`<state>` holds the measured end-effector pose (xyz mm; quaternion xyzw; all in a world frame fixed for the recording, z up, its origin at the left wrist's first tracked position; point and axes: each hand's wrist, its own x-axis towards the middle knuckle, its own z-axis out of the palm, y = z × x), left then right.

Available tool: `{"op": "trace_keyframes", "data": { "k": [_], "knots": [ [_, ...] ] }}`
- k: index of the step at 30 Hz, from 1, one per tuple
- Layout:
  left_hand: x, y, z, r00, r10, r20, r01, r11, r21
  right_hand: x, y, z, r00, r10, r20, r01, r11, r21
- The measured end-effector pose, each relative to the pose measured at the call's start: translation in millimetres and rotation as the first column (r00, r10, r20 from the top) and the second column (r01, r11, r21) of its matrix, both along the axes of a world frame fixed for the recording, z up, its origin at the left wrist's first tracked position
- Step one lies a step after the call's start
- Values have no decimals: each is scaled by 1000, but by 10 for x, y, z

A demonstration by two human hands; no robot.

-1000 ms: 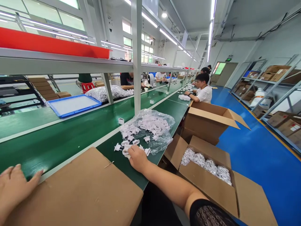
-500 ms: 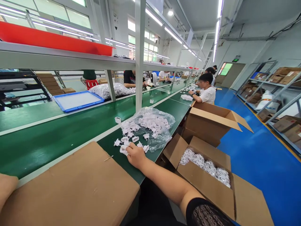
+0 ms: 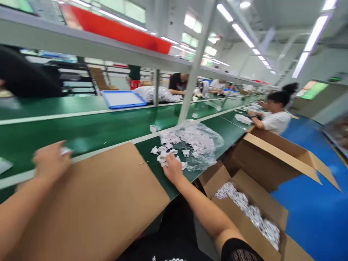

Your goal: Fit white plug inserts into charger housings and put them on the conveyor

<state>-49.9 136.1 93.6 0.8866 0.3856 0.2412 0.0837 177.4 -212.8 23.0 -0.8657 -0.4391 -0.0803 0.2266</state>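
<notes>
My right hand [image 3: 173,167] is closed on a white plug part [image 3: 162,158] at the near edge of a loose pile of white parts. That pile [image 3: 197,139] lies partly on and in a clear plastic bag [image 3: 203,166] on the green table. At the left, my left hand [image 3: 53,159] is blurred, its fingers curled round a small white piece [image 3: 65,150] above the far edge of a large cardboard sheet or box [image 3: 103,203]. One white part [image 3: 153,128] stands by itself on the belt side.
The green belt [image 3: 81,132] runs behind the pale rail. Open cartons [image 3: 272,163] stand at the right, one holding bagged white parts [image 3: 244,204]. A blue tray [image 3: 123,99] lies across the belt. A metal post [image 3: 194,69] rises behind the bag. People sit farther along.
The view has swung left, shifting the scene rightward. My left hand has come farther into view with a small white piece. My right hand remains at the near side of the pile.
</notes>
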Motion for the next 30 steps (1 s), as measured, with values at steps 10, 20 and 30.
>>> {"op": "trace_keyframes", "data": {
  "k": [10, 20, 30],
  "knots": [
    [188, -1223, -445, 694, -691, -204, 681, 721, -126, -448, 248, 265, 771, 355, -529, -263, 933, 245],
    [54, -1155, -459, 734, -666, 136, 651, 631, -422, -504, 367, 234, 850, 288, -441, -323, 946, -5],
    [100, -1414, -600, 906, -382, 183, 423, 817, -392, -458, 664, 295, 365, 272, -890, -54, 961, 272]
  ]
}}
